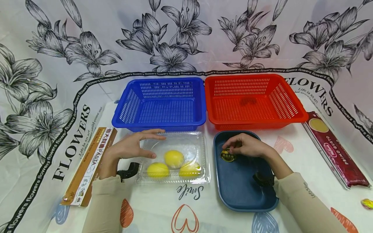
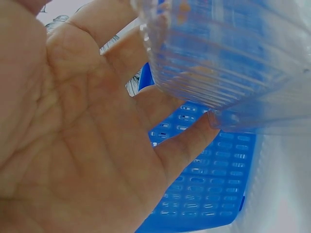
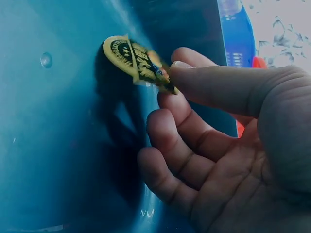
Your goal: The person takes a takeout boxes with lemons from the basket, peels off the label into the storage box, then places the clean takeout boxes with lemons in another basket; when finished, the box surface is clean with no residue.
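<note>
A clear plastic clamshell box with three yellow lemons in it lies in the middle of the table. My left hand is at its left side, thumb and fingers spread and fairly straight. In the left wrist view, the fingertips meet the ribbed plastic wall. Over the dark blue tray, my right hand pinches a black-and-gold fruit sticker between thumb and index finger. The sticker stands tilted close over the tray's floor, its lower end hidden by the fingertips.
Behind stand a blue basket and a red basket, side by side. A long pasta box lies at the left. On the right are a dark red noodle packet and a small yellow wrapped piece.
</note>
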Motion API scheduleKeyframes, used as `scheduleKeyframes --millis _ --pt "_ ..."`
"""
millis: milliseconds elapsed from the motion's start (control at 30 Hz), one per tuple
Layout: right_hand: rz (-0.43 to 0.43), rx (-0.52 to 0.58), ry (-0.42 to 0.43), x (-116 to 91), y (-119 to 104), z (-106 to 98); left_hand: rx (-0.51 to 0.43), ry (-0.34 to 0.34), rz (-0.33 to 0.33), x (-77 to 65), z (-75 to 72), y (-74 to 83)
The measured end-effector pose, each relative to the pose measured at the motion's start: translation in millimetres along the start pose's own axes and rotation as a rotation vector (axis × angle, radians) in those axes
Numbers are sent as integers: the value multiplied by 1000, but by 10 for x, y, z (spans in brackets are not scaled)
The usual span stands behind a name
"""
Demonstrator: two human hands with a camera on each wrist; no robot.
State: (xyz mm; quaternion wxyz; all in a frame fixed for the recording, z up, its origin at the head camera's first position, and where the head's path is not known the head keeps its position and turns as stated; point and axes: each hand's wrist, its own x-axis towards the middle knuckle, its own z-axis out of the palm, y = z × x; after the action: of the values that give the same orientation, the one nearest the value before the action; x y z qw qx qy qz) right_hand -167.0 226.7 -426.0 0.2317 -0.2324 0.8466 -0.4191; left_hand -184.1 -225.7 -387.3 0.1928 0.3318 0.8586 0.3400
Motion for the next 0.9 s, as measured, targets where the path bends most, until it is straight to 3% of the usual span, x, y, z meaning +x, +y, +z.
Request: scheduleKeyframes --millis 533,900 --pt "15 -47 44 -36 -32 -25 15 4 4 6 -1 12" --pt "-7 -55 93 -184 -135 -133 11 12 3 -6 13 14"
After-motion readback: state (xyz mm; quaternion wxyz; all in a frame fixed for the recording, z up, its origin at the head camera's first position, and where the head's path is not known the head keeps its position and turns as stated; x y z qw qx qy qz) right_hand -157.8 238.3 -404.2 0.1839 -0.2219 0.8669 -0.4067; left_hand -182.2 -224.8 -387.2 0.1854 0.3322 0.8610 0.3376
